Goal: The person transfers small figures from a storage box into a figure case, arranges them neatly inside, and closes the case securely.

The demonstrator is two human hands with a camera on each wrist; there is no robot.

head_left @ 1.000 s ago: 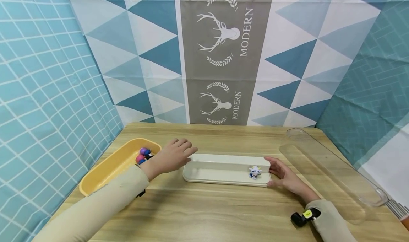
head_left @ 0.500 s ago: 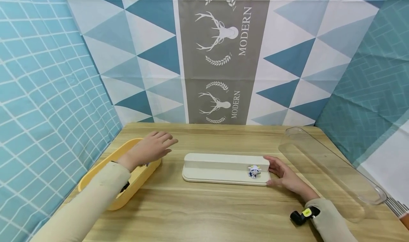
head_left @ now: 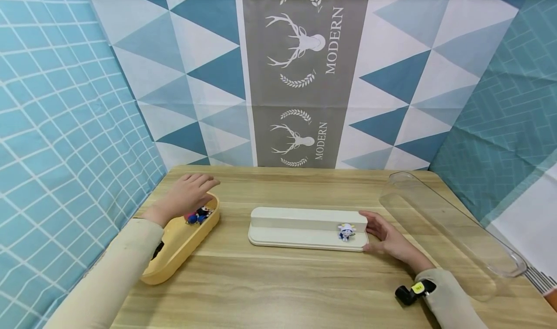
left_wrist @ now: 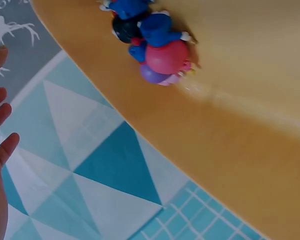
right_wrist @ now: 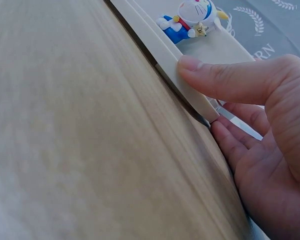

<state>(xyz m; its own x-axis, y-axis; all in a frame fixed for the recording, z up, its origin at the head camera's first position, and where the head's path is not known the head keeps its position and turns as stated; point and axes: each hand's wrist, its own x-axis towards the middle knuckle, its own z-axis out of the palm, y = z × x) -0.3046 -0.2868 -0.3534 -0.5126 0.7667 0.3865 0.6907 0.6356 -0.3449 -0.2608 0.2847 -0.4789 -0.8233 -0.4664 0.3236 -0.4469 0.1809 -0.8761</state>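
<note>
My left hand [head_left: 182,197], fingers loose and holding nothing, hovers over the far end of a yellow plastic bin [head_left: 184,251]. Beneath it lie several small toy figurines [head_left: 200,216], blue, pink and black; the left wrist view shows a pink-and-blue figurine [left_wrist: 165,55] against the bin's wall. At mid-table is a cream two-step display stand [head_left: 296,214]. One white-and-blue figurine with yellow horns [head_left: 346,232] stands on its lower step near the right end. My right hand [head_left: 391,242] grips that end, thumb [right_wrist: 225,80] on the front corner and fingers round the side.
A long clear plastic cover [head_left: 452,222] lies on the right side of the wooden table [head_left: 278,285]. Patterned cloth hangs behind the table [head_left: 209,78] and along the left [head_left: 65,126] and right sides. A dark wrist camera [head_left: 413,293] sits on the right sleeve.
My left hand has moved left, from beside the stand's left end to over the yellow bin. The bin has shifted or turned slightly rightward at its near end. My right hand stays on the stand.
</note>
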